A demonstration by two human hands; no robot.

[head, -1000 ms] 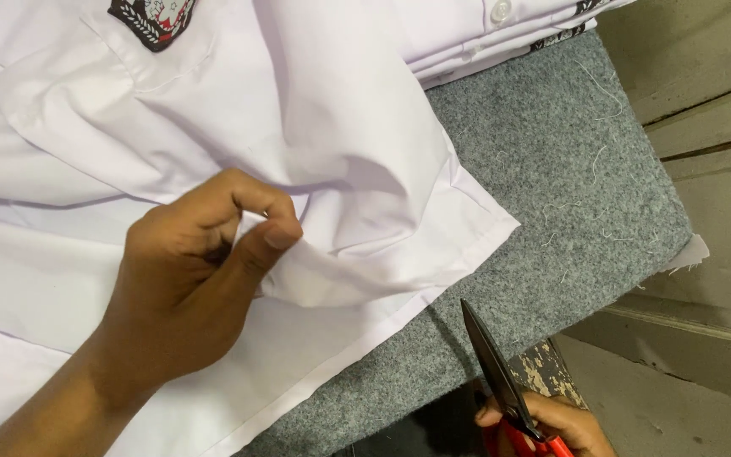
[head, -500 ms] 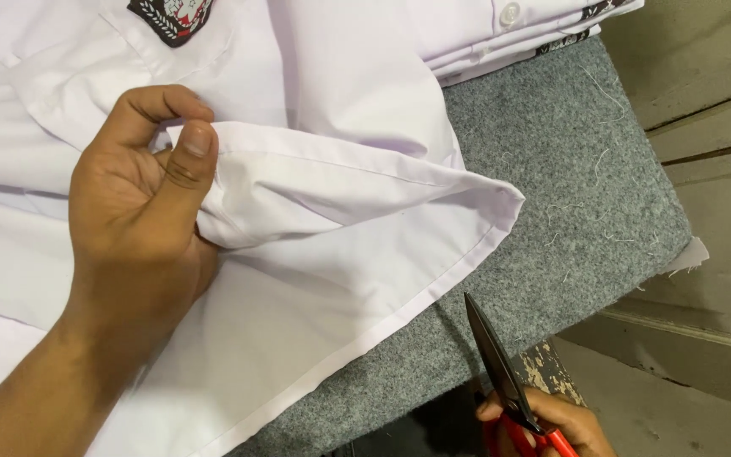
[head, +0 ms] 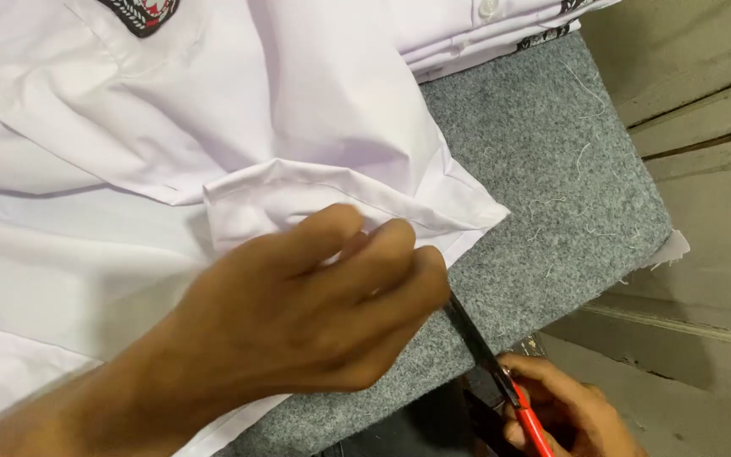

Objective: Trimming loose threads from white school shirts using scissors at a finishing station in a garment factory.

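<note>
A white, smooth woven cotton shirt (head: 213,127) lies crumpled and folded across the grey felt-covered table (head: 552,195), its pointed hem corner reaching out over the felt toward the table's right edge. A dark embroidered badge (head: 140,11) with red detail sits on the shirt at the far edge. The left hand (head: 315,309) rests on the hem fold, fingers bent close together and pinching the cloth near the front edge. Just beside it, the right hand (head: 564,415) grips red-handled scissors with dark, narrow blades (head: 488,364), fingers curled round the handles, the blade tip hidden under the left fingers. Folded white shirts (head: 484,30) are stacked at the far right corner; loose threads speckle the felt.
</note>
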